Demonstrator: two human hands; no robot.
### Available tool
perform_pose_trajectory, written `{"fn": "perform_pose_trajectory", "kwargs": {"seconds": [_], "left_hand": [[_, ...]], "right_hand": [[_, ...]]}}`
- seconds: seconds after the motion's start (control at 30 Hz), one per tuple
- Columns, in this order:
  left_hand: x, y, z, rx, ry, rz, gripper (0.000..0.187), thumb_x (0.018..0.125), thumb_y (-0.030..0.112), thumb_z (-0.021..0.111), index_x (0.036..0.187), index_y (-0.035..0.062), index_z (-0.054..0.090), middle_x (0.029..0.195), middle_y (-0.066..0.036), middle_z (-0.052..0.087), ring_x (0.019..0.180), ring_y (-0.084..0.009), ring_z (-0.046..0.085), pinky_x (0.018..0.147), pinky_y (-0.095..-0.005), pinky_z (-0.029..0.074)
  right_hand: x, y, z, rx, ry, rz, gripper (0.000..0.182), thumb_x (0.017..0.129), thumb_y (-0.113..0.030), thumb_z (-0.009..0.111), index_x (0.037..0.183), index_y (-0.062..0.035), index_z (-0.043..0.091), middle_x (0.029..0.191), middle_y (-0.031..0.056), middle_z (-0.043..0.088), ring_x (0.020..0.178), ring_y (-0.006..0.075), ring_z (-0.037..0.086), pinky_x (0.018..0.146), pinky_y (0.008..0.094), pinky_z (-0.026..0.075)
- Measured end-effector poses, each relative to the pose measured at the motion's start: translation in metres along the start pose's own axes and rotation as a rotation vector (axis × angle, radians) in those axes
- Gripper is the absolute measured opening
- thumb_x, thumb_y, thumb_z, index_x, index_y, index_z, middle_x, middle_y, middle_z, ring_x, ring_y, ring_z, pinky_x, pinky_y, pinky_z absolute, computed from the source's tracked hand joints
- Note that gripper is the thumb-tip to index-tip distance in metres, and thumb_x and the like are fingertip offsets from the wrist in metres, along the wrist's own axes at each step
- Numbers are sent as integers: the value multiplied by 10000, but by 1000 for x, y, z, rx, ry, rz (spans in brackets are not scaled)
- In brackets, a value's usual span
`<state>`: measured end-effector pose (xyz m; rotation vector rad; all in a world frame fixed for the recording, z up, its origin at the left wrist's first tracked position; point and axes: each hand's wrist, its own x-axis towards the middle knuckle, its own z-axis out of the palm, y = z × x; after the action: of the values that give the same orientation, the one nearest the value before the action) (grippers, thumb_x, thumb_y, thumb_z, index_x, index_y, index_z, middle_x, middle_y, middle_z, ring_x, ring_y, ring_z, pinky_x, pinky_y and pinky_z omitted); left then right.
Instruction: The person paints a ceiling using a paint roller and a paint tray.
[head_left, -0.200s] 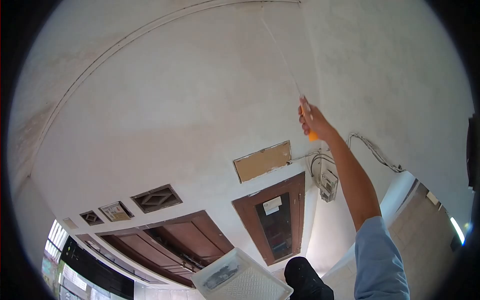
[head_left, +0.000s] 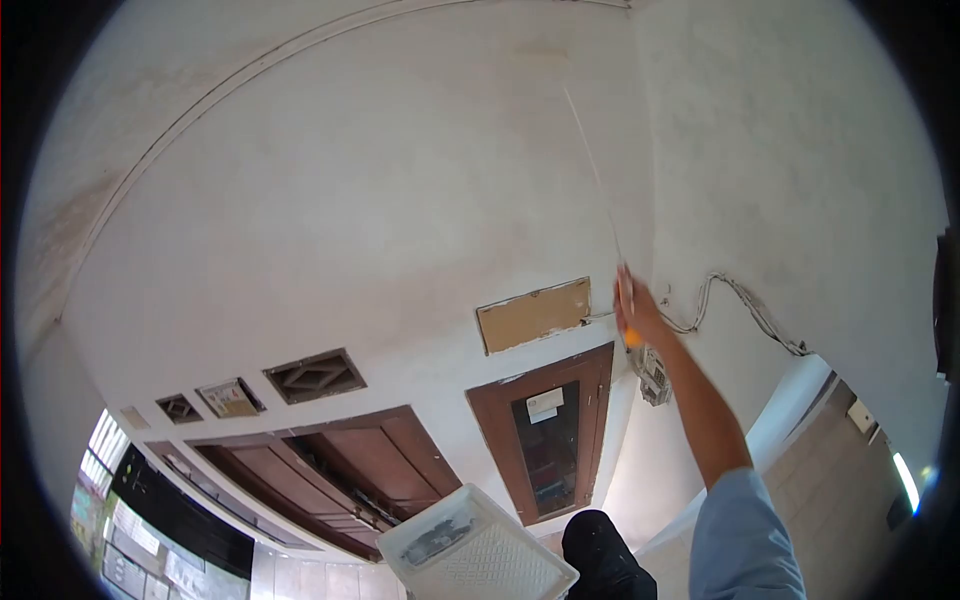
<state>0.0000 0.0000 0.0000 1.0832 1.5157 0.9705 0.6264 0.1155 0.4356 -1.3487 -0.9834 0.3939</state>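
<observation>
My right hand (head_left: 637, 305) is raised at the end of a stretched arm, its fingers wrapped round the orange handle (head_left: 633, 338) of a paint roller. A thin, pale rod (head_left: 594, 165) runs up from the fist towards the white wall (head_left: 380, 190). At its top, a faint beige patch looks like the roller head, but it blends into the wall. Below, a white paint tray (head_left: 500, 560) with a ridged slope and a grey-smeared well is tilted in view. What supports the tray is hidden, and my left hand does not show.
Brown double doors (head_left: 330, 475) and a brown-framed glass panel (head_left: 545, 430) line the lower wall. Above are a vent (head_left: 315, 376) and a tan board (head_left: 535, 315). Cables (head_left: 745, 295) and a meter box (head_left: 654, 378) are near my forearm. A black shape (head_left: 605, 560) stands beside the tray.
My right hand has come down along the wall with the paint roller, and the rod's upper end is lower too. The view has shifted slightly; the tray stays nearly where it was.
</observation>
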Motion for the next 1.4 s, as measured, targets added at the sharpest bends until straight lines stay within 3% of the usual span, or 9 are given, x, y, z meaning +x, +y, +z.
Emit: {"fn": "perform_pose_trajectory", "kwargs": {"seconds": [0.1, 0.27, 0.33, 0.43, 0.53, 0.73, 0.9, 1.1, 1.4], "left_hand": [[4, 55, 24, -14, -29, -35, 719, 968, 630, 255, 1297, 65, 553, 631, 29, 349, 551, -127, 318, 893, -358, 485], [8, 100, 44, -30, -110, -63, 740, 962, 640, 246, 1307, 54, 537, 706, 3, 380, 621, -149, 352, 899, -364, 484], [5, 105, 47, -35, -129, -74, 748, 960, 644, 243, 1311, 49, 530, 736, -8, 393, 649, -158, 365, 901, -367, 484], [4, 110, 50, -40, -146, -81, 761, 956, 650, 238, 1317, 43, 520, 781, -24, 411, 691, -171, 386, 905, -370, 484], [0, 113, 51, -35, -160, -94, 774, 953, 656, 233, 1323, 36, 510, 826, -40, 430, 733, -184, 406, 908, -374, 484], [-5, 120, 56, -11, -192, -96, 800, 946, 668, 222, 1335, 22, 491, 915, -72, 468, 817, -211, 447, 915, -382, 484], [-7, 125, 57, -9, -202, -107, 822, 940, 678, 214, 1345, 11, 474, 990, -98, 499, 887, -233, 481, 921, -388, 484], [-12, 123, 49, -35, -189, -132, 850, 933, 690, 203, 1357, -2, 455, 1080, -130, 536, 971, -259, 522, 928, -395, 484], [-39, 114, 24, -89, -120, -153, 891, 923, 708, 188, 1375, -23, 425, 1214, -178, 593, 1097, -298, 583, 939, -407, 484]], "right_hand": [[-66, 102, 10, -53, 1, -52, 344, 1009, -406, 380, 843, -110, 434, 564, 0, 438, 383, 99, 448, 351, 253, 381], [-153, 176, 9, 1, 22, 222, 378, 997, -466, 377, 827, -130, 412, 567, -5, 403, 389, 108, 424, 363, 275, 396], [-175, 163, 11, -11, 12, 385, 439, 976, -548, 364, 802, -146, 389, 563, -6, 399, 388, 110, 412, 357, 284, 390], [-162, 157, -1, 15, 7, 333, 411, 980, -517, 380, 820, -139, 404, 578, -3, 412, 402, 109, 426, 365, 279, 393], [-115, 129, -27, -92, -6, 75, 368, 990, -449, 393, 857, -108, 431, 612, 6, 447, 438, 105, 476, 397, 264, 432], [-19, -50, -52, -73, -103, 48, 588, 950, -638, 326, 834, -80, 471, 626, 3, 453, 424, 92, 456, 402, 249, 405], [-16, -29, -43, -29, -87, 42, 589, 938, -657, 340, 844, -90, 469, 610, -1, 447, 435, 92, 448, 416, 256, 405], [-146, 154, -25, 89, -227, 295, 519, 982, -575, 325, 819, -103, 464, 571, 8, 430, 452, 102, 472, 452, 267, 441], [-307, 139, -45, -2, 3, 557, 462, 980, -519, 415, 735, -128, 444, 481, -34, 391, 331, 78, 375, 315, 230, 334]]}}
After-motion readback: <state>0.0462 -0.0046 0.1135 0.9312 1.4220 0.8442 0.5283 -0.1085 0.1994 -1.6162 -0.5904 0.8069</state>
